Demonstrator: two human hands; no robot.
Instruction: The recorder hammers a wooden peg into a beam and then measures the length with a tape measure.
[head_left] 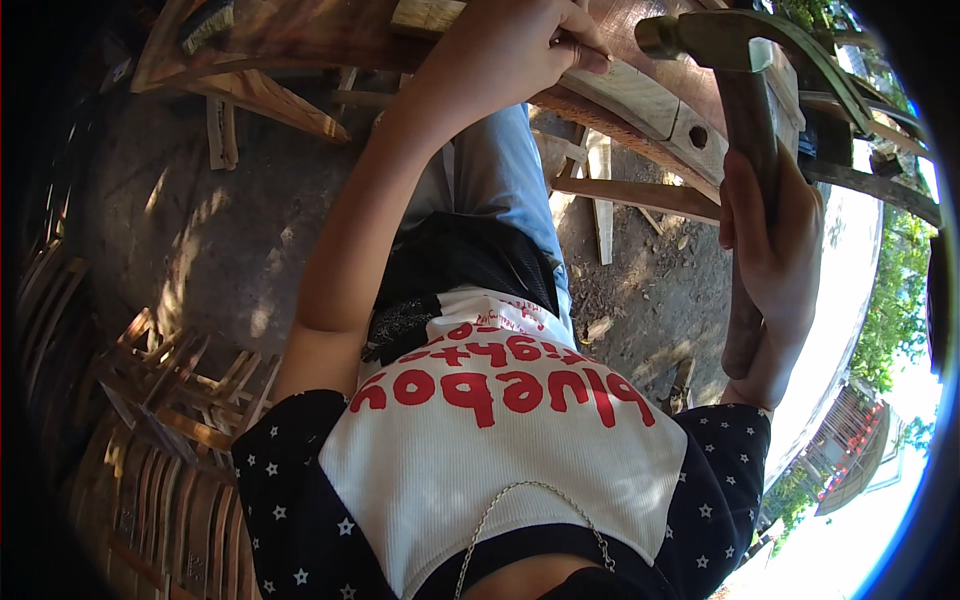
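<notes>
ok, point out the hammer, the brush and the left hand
Hammer (746, 115): head view, upper handle, just below the metal head.
Brush (208, 27): head view, bristles, near the upper left.
Left hand (528, 48): head view, back of the hand.

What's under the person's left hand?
A pale wooden board shows beside the left hand. Whatever lies directly beneath the palm, or within its grasp, is covered.

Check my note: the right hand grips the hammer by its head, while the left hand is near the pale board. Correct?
Not the grip: the head camera view shows the right hand holding the hammer by its handle, while the left hand is near the pale board.
</notes>
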